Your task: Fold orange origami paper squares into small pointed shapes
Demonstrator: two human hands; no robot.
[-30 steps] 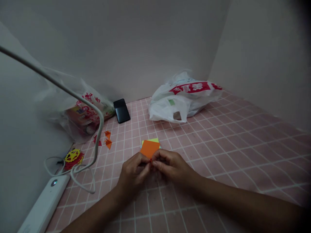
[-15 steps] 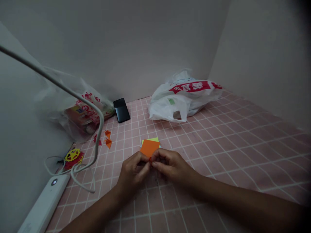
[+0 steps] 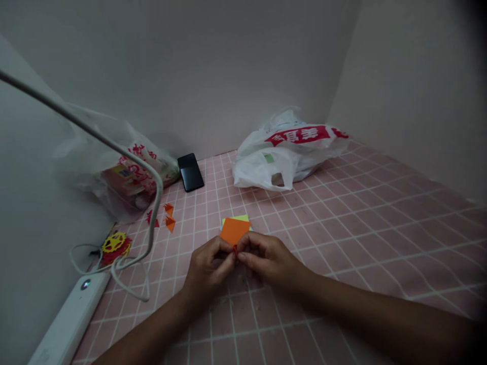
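Left hand (image 3: 209, 262), right hand (image 3: 268, 257): both pinch one small orange-red piece (image 3: 235, 250). Orange sheet (image 3: 235, 230): lies just beyond. Black phone (image 3: 190, 173): lies near surface (image 3: 361, 213) far edge.

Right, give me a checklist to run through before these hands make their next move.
1. Left hand gripping the small red-orange paper piece: ok.
2. Right hand gripping that same piece: ok.
3. Piece's creases neat: cannot tell, mostly covered.
4. Square orange paper sheet resting over the yellow paper sheet, beyond the hands: ok.
5. Long whitish bent cable apart from both hands: ok.
6. Black rectangular phone away from both hands: ok.
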